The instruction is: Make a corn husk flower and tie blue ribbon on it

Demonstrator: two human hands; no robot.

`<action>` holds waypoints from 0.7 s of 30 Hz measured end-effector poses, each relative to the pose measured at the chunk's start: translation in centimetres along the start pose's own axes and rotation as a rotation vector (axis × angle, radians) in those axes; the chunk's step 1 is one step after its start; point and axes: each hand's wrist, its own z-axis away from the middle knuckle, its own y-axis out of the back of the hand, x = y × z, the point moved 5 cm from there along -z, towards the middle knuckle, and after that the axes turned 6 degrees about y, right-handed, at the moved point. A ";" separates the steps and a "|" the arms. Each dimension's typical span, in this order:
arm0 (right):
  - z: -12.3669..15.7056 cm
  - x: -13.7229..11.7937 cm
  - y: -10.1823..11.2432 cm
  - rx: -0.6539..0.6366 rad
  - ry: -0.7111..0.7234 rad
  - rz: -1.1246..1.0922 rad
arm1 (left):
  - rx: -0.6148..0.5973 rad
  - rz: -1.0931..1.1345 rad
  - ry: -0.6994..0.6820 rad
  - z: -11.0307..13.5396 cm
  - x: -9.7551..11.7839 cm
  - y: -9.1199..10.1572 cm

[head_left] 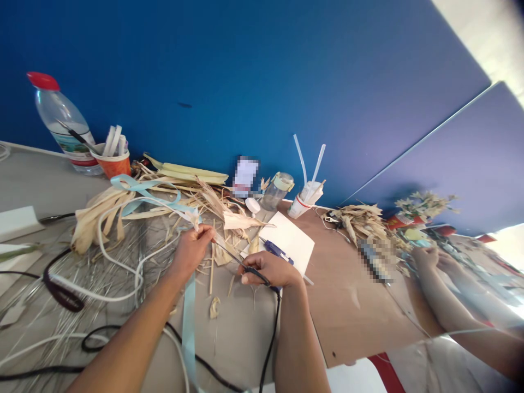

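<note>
My left hand [192, 248] is closed in a pinch on a small pale piece of dried husk [193, 216] that sticks up above the fingers. A light blue ribbon [189, 322] hangs below this hand toward the table's front edge. In my right hand [272, 268] are dark-handled scissors [231, 254], their narrow blades pointing up-left at my left fingertips. Whether the blades are apart is too small to tell. Just behind the right hand, a blue glue gun [278, 251] lies on a white sheet [292, 243].
Dried corn husks [98, 218], thin wires [123, 273] and a white cable [117, 299] cover the left side. Along the blue partition stand a bottle [65, 125], an orange cup [114, 162], a clear jar [278, 191] and a cup with straws [303, 203]. Another person's hands [428, 256] work at right.
</note>
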 end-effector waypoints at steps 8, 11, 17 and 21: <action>0.0 0.1 -0.1 -0.017 -0.003 0.012 | -0.038 0.024 0.023 0.2 0.3 -0.2; -0.1 0.1 -0.1 -0.019 0.010 0.029 | -0.038 0.005 0.019 0.1 0.2 -0.2; -0.1 0.2 -0.1 -0.024 0.007 0.039 | -0.041 0.011 0.016 0.1 0.1 -0.2; -0.1 0.1 -0.1 -0.025 0.031 0.067 | -0.039 0.013 0.015 0.3 0.5 -0.2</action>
